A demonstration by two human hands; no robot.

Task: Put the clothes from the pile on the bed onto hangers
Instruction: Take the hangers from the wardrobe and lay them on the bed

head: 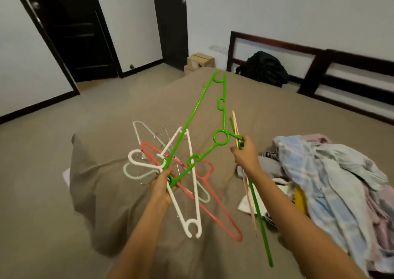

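My left hand grips a bunch of hangers above the bed: a white hanger, a red hanger, a pale mint hanger and thin wire ones. A large green hanger slants up from that bunch to the far side. My right hand pinches the green hanger's stem beside its ring, along with a second green hanger and a thin peach hanger seen edge on. The pile of clothes, pale blue and pink, lies on the bed at the right.
A brown sheet covers the bed. A black bag sits by the dark headboard at the far right. A wooden box stands on the floor past the bed. Dark doors line the left wall.
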